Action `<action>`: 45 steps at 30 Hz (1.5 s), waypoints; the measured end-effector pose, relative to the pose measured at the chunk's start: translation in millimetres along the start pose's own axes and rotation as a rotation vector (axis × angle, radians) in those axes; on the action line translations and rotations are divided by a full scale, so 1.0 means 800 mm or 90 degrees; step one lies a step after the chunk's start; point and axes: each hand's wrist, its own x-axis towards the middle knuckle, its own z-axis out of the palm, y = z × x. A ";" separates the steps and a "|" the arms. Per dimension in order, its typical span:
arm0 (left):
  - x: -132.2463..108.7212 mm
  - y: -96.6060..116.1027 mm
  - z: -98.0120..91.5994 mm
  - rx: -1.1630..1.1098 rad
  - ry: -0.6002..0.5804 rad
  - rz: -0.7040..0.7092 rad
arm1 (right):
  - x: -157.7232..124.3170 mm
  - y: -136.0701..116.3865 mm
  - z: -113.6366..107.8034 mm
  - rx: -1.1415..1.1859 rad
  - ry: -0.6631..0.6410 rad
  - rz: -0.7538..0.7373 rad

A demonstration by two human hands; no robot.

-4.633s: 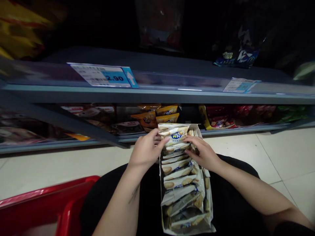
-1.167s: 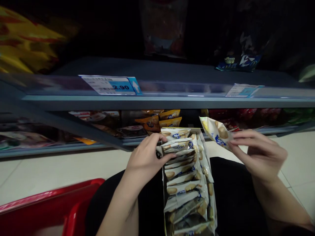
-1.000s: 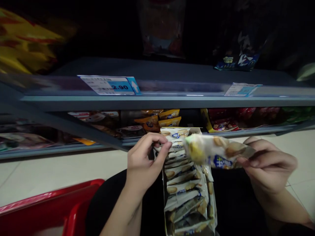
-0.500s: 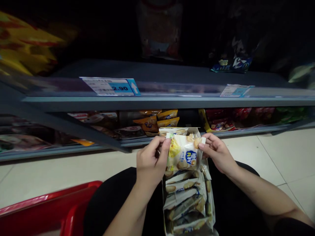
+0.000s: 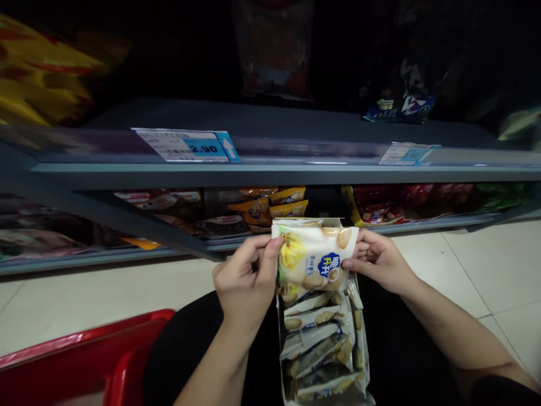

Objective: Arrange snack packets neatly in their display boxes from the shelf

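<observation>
Between my two hands a small white snack packet [image 5: 315,256] with a blue logo and yellow print faces me. My left hand [image 5: 249,276] pinches its left edge between thumb and fingers. At the right edge, my right hand [image 5: 378,259] grips it with the thumb on the front. Beneath the packet lies an open long box [image 5: 367,366] between my legs, filled with a row of similar white snack packets [image 5: 316,338]. The held packet covers much of the box's far end.
Ahead runs a grey shelf [image 5: 270,177] with a price tag [image 5: 190,145] on its edge. Orange snack bags [image 5: 289,197] and a box of red packets [image 5: 378,211] fill the level below. A red basket [image 5: 84,355] stands at my left on the tiled floor [image 5: 460,270].
My left hand has moved slightly left and the packet looks larger and flatter, spread wider between my hands. My right thumb has slid lower on its front.
</observation>
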 end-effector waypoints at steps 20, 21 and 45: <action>0.010 -0.002 -0.015 -0.249 -0.189 -0.029 | -0.003 -0.005 -0.005 -0.162 0.355 -0.276; 0.010 0.002 -0.017 -0.235 -0.237 0.003 | -0.006 -0.007 -0.005 -0.214 0.335 -0.298; 0.020 -0.015 -0.022 0.026 -0.327 0.139 | 0.009 0.018 0.016 -0.613 -0.131 -0.065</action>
